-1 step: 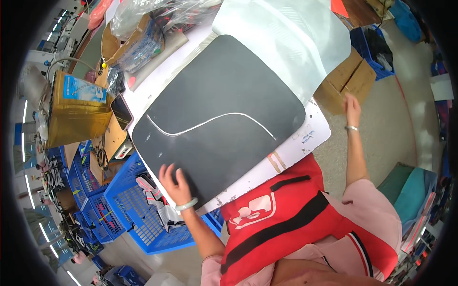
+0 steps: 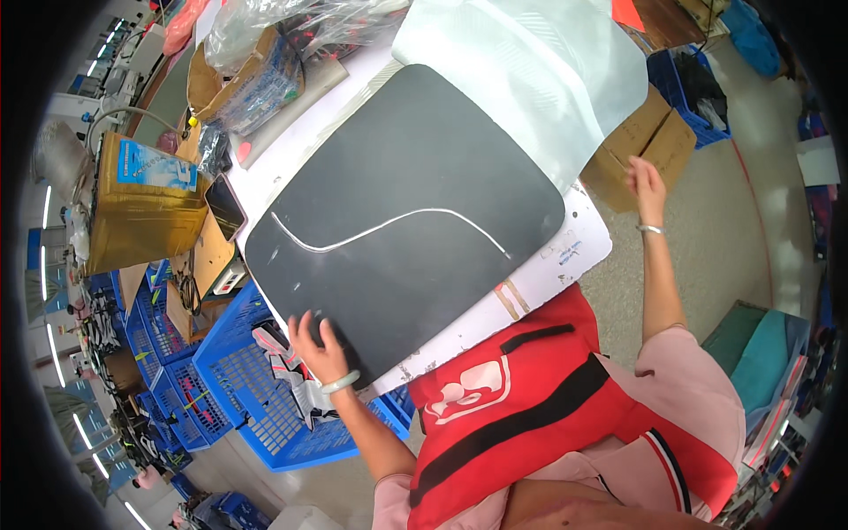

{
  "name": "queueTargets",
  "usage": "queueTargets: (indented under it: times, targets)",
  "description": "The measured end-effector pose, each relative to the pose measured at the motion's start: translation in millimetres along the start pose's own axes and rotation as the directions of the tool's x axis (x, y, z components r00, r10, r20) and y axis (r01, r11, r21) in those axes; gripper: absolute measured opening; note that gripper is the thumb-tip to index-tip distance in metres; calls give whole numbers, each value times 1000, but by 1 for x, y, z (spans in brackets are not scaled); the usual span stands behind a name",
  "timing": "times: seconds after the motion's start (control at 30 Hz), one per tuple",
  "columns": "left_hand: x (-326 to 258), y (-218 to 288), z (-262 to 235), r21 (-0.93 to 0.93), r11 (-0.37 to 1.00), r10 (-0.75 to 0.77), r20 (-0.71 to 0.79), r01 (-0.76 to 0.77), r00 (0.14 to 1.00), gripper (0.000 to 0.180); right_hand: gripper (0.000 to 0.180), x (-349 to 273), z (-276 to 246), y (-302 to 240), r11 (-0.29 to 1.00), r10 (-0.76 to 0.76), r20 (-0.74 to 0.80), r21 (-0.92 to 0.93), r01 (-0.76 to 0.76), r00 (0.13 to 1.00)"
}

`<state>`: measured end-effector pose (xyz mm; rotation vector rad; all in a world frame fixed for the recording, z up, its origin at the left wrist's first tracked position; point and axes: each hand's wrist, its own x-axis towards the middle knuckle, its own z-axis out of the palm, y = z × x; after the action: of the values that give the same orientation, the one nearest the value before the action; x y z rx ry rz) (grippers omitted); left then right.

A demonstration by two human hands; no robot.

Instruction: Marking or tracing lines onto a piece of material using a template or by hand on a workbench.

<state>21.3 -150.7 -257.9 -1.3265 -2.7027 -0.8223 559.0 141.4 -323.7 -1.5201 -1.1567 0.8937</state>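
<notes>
A large black board with rounded corners [image 2: 415, 168] lies on the white tabletop [image 2: 579, 252]. Across it runs a thin white S-shaped line [image 2: 380, 231]; whether it is drawn or a cord I cannot tell. My left hand [image 2: 322, 355] rests at the board's near left edge, fingers spread, gripping nothing that shows. Held in the air right of the table, beside a cardboard box, my right hand [image 2: 649, 188] has loosely bent fingers with a gap between them and the thumb. Nothing shows in it.
Pale translucent sheeting [image 2: 539, 71] covers the table's far right. A cardboard box [image 2: 676, 146] stands on the floor beyond my right hand. Blue plastic crates [image 2: 252, 389] sit low on the left, near a golden container [image 2: 141, 216] and a phone [image 2: 226, 208].
My left hand has slid slightly left and toward me along the board's edge. My right hand has shifted a little up and to the left. The board has not moved.
</notes>
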Motion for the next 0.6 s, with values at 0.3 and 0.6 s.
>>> queueTargets:
  times: [0.3, 0.6]
  targets:
    - [-26, -24, -7, -97, 974, -196, 79, 203, 977, 51, 26, -69, 110, -116, 833, -241, 463, -353, 426, 853]
    - [-26, -45, -6, -186, 965, -198, -45, 187, 979, 39, 25, -71, 133, -145, 995, -81, 493, -15, 102, 866]
